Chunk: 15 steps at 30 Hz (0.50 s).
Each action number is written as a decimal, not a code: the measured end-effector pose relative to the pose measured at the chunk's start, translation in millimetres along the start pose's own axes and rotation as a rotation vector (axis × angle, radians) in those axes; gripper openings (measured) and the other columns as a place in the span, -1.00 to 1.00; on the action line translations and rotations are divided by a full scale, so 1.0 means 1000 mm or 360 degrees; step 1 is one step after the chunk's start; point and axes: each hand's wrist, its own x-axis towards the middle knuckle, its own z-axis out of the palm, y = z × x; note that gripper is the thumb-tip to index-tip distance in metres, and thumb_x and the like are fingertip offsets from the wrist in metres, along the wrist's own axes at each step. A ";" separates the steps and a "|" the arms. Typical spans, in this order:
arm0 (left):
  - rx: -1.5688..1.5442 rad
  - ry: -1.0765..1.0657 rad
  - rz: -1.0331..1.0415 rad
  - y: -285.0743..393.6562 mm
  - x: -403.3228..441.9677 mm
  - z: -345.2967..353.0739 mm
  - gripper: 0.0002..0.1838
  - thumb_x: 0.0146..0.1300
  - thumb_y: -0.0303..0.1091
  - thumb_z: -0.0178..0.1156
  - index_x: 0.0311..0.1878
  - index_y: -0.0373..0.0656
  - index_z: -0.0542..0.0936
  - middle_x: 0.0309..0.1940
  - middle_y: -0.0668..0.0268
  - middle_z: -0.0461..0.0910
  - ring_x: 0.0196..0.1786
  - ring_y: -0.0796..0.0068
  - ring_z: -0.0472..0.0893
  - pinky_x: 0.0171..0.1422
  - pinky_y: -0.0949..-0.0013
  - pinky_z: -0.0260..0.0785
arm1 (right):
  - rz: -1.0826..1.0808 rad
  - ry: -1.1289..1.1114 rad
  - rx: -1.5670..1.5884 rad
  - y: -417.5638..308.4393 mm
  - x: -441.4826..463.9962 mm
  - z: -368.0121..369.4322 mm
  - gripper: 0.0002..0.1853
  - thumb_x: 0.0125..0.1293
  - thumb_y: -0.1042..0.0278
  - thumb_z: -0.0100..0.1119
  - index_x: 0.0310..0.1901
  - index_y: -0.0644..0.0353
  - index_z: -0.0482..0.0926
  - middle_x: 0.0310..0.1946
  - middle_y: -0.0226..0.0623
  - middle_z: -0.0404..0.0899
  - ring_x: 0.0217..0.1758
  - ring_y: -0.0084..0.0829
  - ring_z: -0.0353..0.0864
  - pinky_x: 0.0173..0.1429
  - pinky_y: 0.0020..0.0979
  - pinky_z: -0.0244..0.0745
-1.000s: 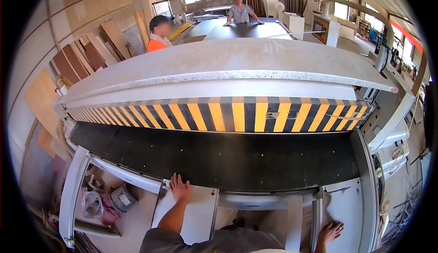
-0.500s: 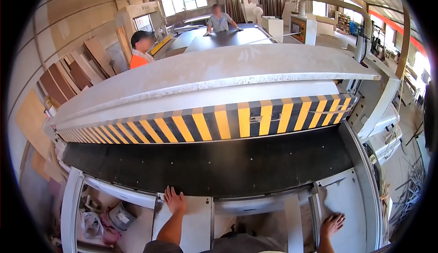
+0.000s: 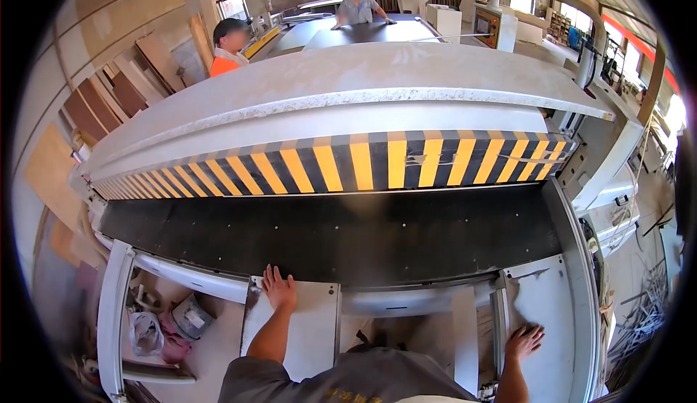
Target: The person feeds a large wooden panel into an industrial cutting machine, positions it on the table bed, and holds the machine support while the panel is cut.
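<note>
My left hand (image 3: 279,290) lies with its fingers spread on a pale metal plate (image 3: 308,330), its fingertips by the front edge of the black machine bed (image 3: 363,239). On the right, my right hand (image 3: 524,343) rests with fingers extended on another pale plate (image 3: 548,301). Neither hand holds anything. Beyond the black bed runs a guard bar with yellow and black stripes (image 3: 361,162), under a long grey-white cover (image 3: 348,76).
One person in orange (image 3: 227,62) stands behind the cover at the left. Another person (image 3: 357,9) leans on a dark sheet (image 3: 363,33) at the back. A bucket (image 3: 192,319) and bags sit below the left frame. A control panel (image 3: 488,25) stands at the back right.
The camera view has shifted, so the machine sits differently in the picture. Both my hands stay on the same plates.
</note>
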 end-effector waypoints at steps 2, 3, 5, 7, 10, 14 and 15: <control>0.0008 -0.0003 -0.0013 0.003 0.001 0.000 -0.29 0.56 0.02 0.16 0.60 -0.20 0.37 0.72 0.10 0.21 0.75 -0.02 0.15 0.83 -0.18 -0.10 | 0.0022 -0.0035 -0.0021 0.000 0.004 0.000 -0.26 0.73 -0.11 -0.14 0.74 0.14 0.12 0.79 -0.20 0.07 0.87 -0.15 -0.07 0.83 0.09 -0.13; 0.0021 -0.0009 -0.0018 0.005 0.001 -0.001 -0.29 0.56 0.03 0.16 0.60 -0.20 0.36 0.72 0.10 0.21 0.75 -0.02 0.15 0.83 -0.18 -0.10 | 0.0030 -0.0039 -0.0011 0.000 0.005 0.000 -0.26 0.73 -0.11 -0.13 0.74 0.14 0.12 0.80 -0.20 0.06 0.87 -0.15 -0.07 0.83 0.09 -0.13; 0.0036 -0.0013 -0.0026 0.008 0.001 -0.005 -0.29 0.56 0.02 0.15 0.61 -0.19 0.35 0.72 0.10 0.21 0.75 -0.02 0.15 0.83 -0.18 -0.11 | 0.0031 -0.0039 0.0000 -0.001 0.006 -0.003 -0.26 0.73 -0.11 -0.13 0.74 0.13 0.13 0.80 -0.21 0.06 0.87 -0.16 -0.07 0.84 0.09 -0.14; 0.0039 -0.0016 -0.0021 0.009 -0.002 -0.006 -0.29 0.56 0.02 0.15 0.61 -0.19 0.35 0.72 0.10 0.21 0.75 -0.02 0.15 0.83 -0.18 -0.11 | 0.0027 -0.0034 -0.0002 -0.001 0.004 -0.005 -0.26 0.73 -0.11 -0.13 0.74 0.12 0.12 0.80 -0.22 0.05 0.87 -0.16 -0.07 0.84 0.08 -0.14; 0.0035 -0.0015 -0.0005 0.009 -0.001 -0.006 -0.30 0.56 0.01 0.15 0.60 -0.19 0.35 0.71 0.09 0.21 0.75 -0.03 0.15 0.83 -0.18 -0.11 | 0.0030 -0.0065 0.0005 -0.002 0.001 -0.010 -0.25 0.72 -0.12 -0.13 0.75 0.12 0.11 0.80 -0.23 0.04 0.87 -0.16 -0.08 0.84 0.07 -0.15; 0.0028 -0.0016 -0.0023 0.011 0.001 -0.006 -0.31 0.57 0.00 0.14 0.60 -0.18 0.35 0.72 0.08 0.21 0.76 -0.02 0.14 0.83 -0.18 -0.11 | 0.0024 -0.0061 0.0031 -0.003 -0.001 -0.014 -0.24 0.72 -0.13 -0.13 0.75 0.12 0.10 0.81 -0.22 0.03 0.88 -0.17 -0.10 0.85 0.06 -0.17; 0.0033 -0.0011 -0.0019 0.010 0.002 -0.004 -0.31 0.57 0.01 0.14 0.60 -0.18 0.35 0.72 0.08 0.20 0.76 -0.02 0.14 0.83 -0.18 -0.11 | 0.0021 -0.0054 0.0033 -0.003 0.001 -0.012 -0.24 0.72 -0.13 -0.13 0.75 0.12 0.10 0.81 -0.22 0.03 0.88 -0.16 -0.10 0.85 0.06 -0.17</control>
